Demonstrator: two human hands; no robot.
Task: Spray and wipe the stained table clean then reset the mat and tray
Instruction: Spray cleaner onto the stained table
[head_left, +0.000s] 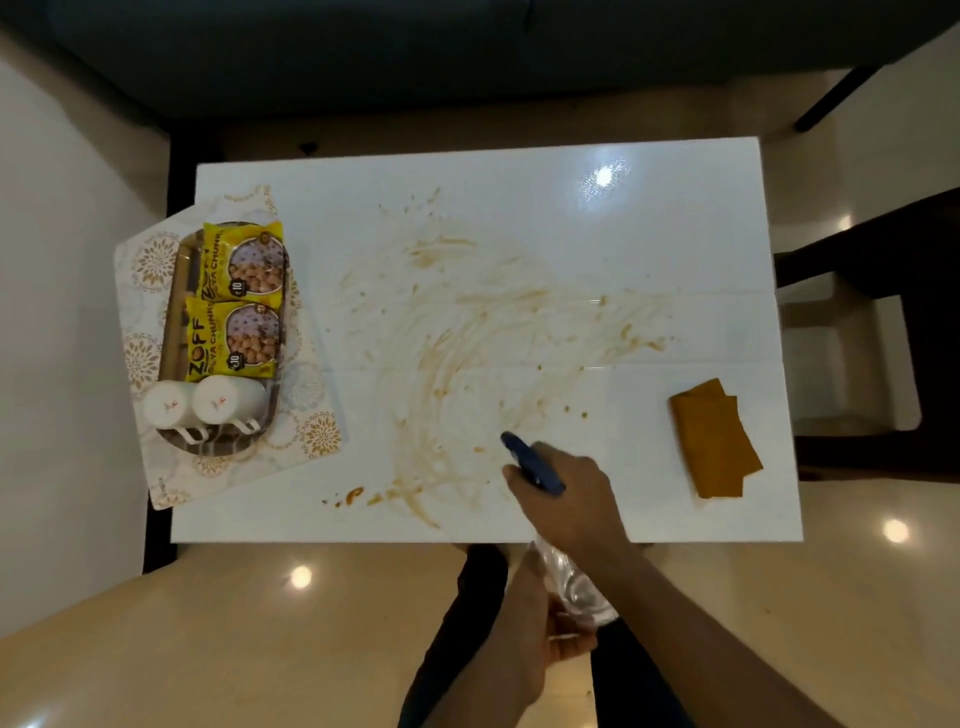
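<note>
In the head view, your right hand (563, 488) gripped the blue head of the spray bottle (532, 465), with the nozzle pointed at the brown stains (467, 338) in the middle of the white counter (519, 171). Your left hand (540, 629) held the clear body of the bottle from below, at the near edge of the counter.

The mat (150, 260) lay at the left end, hanging a little over the edge, and the tray (176, 270) stood on it with two yellow snack packets (244, 296) and two white cups (197, 405). The folded orange cloth (714, 441) waited at the right end, well apart from the stains.

The risk I saw: a wide spray could wet the packets and the mat, because they stood near the stains. Also the overhanging mat could slip if you pushed it while wiping.
</note>
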